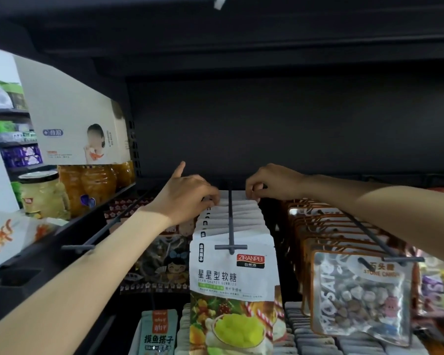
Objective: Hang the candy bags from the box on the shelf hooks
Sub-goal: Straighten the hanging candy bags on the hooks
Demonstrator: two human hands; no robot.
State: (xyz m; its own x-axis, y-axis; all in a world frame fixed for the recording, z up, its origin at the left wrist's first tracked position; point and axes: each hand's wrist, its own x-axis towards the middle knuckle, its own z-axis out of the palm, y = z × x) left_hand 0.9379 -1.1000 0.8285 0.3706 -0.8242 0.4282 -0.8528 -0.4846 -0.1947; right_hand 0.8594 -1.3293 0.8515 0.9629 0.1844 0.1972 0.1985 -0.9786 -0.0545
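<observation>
From the head view, both hands reach to the back of the centre hook (230,216): the left hand (187,193) pinches the top edges of the star gummy bags (232,278) with its forefinger pointing up, and the right hand (269,183) pinches the rearmost bag's top edge. That hook looks nearly full, so little seems left there, though the box is out of view. Room is tight, with the stone candy bags (362,293) close on the right and a dark shelf (241,60) overhead.

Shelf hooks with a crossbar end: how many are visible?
3: left hook, nearly bare; middle hook, carrying white candy bags; right hook, carrying Stone Candy bags. More may be hidden.
</observation>
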